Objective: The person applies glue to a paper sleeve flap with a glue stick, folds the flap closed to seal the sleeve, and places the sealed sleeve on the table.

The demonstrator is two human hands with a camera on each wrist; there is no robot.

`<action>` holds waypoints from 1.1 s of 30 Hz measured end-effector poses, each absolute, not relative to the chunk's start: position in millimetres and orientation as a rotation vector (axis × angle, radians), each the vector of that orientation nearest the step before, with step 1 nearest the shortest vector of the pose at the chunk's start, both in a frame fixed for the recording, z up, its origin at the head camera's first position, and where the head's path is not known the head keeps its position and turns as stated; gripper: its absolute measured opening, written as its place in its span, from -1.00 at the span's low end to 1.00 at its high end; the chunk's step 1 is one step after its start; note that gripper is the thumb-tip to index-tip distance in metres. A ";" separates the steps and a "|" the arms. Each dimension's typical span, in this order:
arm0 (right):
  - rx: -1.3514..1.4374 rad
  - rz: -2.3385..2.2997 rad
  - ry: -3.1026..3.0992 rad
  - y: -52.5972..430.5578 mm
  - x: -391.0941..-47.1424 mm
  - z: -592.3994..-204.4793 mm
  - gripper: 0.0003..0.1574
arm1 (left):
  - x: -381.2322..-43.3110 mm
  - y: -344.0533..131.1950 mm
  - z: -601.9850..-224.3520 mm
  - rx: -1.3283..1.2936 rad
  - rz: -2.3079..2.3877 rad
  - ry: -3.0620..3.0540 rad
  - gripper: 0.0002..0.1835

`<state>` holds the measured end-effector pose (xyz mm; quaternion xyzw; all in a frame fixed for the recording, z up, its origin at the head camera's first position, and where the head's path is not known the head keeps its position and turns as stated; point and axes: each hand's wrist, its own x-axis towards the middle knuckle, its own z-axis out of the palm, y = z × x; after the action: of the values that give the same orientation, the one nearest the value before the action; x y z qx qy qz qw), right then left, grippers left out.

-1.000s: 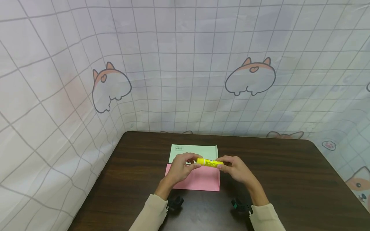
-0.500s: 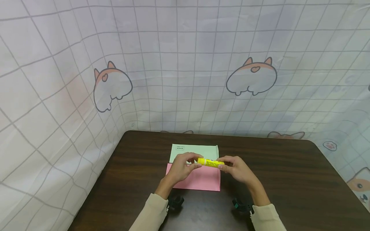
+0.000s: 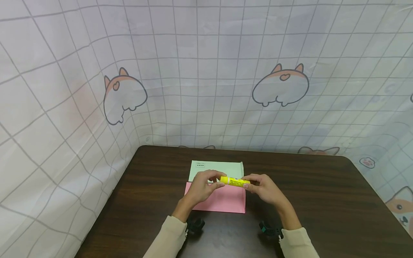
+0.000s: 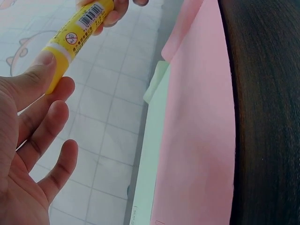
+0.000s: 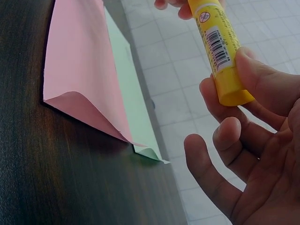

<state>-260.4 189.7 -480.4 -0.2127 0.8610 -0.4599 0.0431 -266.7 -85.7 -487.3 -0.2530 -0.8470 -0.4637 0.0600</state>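
A yellow glue stick (image 3: 235, 182) with a barcode and printed label lies level between my two hands, over the envelopes. My left hand (image 3: 202, 186) pinches its capped end between thumb and index finger; in the left wrist view the white ring (image 4: 60, 51) shows beside the thumb. At the other end, my right hand (image 3: 265, 187) pinches the base, the remaining fingers loosely bent below it in the right wrist view. Beneath are a pink envelope (image 3: 222, 200) nearer me and a light green envelope (image 3: 222, 167) behind it, the pink one overlapping the green.
Both envelopes lie on a dark wood-grain table (image 3: 322, 200). Its far edge meets a white grid-patterned curtain (image 3: 206, 89) with cartoon corgis, which also hangs along the left and right sides. A dark camera strap sits on each wrist.
Both hands keep their pinch on the glue stick and barely move. The whole head view shifts very slightly; the envelopes stay where they were.
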 end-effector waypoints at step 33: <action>-0.628 -1.428 2.603 190.9 -260.4 -482.0 -0.64 | -265.5 -87.1 -485.6 -0.759 -1.448 -2.571 -0.67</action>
<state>-260.4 190.9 -482.0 -0.2067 0.8565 -0.4699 0.0532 -265.5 -87.1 -485.6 -0.2487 -0.8429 -0.4747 0.0473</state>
